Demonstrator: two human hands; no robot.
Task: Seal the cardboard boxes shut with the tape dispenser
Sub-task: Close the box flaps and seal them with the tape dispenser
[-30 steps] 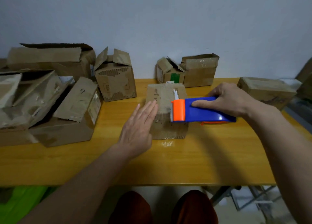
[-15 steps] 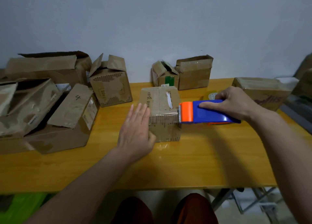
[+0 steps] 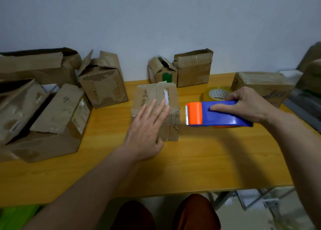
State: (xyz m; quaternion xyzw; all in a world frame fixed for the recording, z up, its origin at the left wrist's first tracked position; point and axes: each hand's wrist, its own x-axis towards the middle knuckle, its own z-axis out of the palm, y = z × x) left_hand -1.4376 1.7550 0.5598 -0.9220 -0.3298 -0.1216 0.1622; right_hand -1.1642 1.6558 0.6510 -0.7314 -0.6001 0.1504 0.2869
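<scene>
Head view: left hand [image 3: 145, 125] flat, fingers straight, pressing on top of the small closed cardboard box [image 3: 157, 108] at mid-table [image 3: 199, 160]. White label strip on the box top; printed text along its left flap is unreadable. Right hand [image 3: 246, 104] grips the blue-and-orange tape dispenser [image 3: 215, 116], held just right of the box, toothed blade facing it, not touching. Tape roll [image 3: 217, 93] behind the dispenser. Left box [image 3: 59, 108] has a handwritten "4". Back box [image 3: 163, 71] carries a green patch.

Boxes like the middle box [image 3: 156, 97] are scuffed matt cardboard; tape dispenser [image 3: 217, 116] is glossy plastic; table [image 3: 191, 160] looks like smooth, shiny varnished wood.
</scene>
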